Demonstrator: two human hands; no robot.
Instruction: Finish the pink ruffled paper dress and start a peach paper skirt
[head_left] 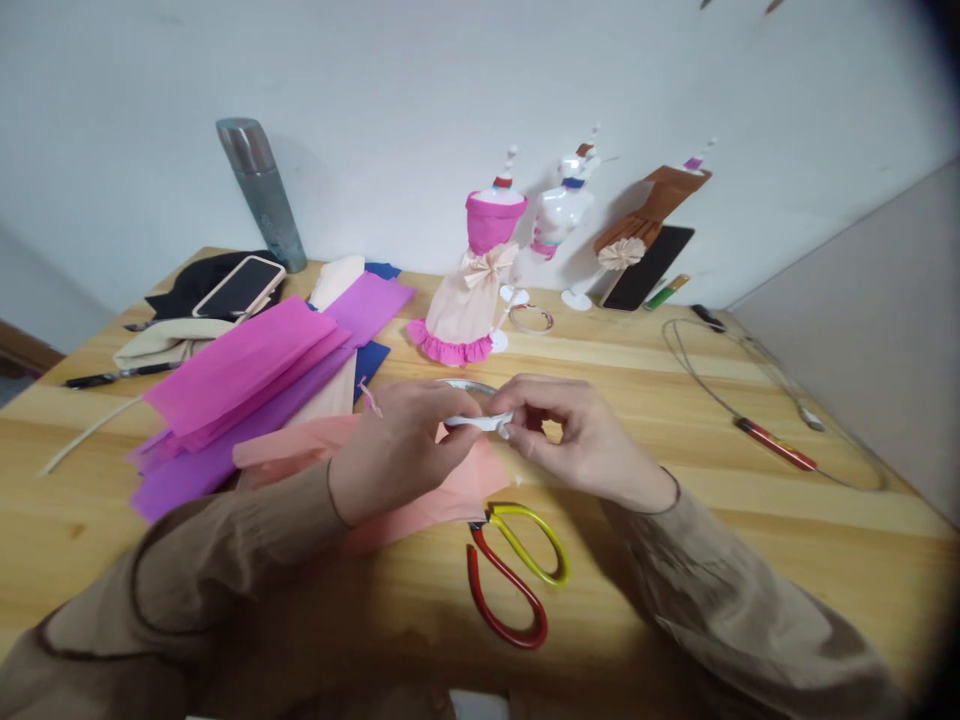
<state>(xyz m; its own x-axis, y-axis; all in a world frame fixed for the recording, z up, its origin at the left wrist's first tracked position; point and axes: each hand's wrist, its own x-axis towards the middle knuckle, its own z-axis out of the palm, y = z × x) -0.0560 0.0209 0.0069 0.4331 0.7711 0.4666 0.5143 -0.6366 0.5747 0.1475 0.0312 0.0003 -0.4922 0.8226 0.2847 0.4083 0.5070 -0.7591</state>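
Observation:
Between my two hands, over the middle of the table, is a narrow white strip [480, 423]; I cannot tell whether it is tape or paper. My left hand [409, 435] pinches its left end, and my right hand [566, 430] grips the right end between thumb and fingers. Just behind the hands shows part of a greyish ring [469, 385], mostly hidden. Beneath my left hand lies peach crepe paper [480, 475]. Scissors with one red and one yellow handle [525, 590] rest below the hands, their blades covered by the peach paper.
Pink paper [247, 360] and purple paper [382, 305] lie left, near a phone [238, 288] and a bottle [262, 190]. Behind stand a mini dress form in pink and cream [469, 290], a bare white form [562, 215] and a brown-dressed one [667, 200]. A cable [694, 370] lies right.

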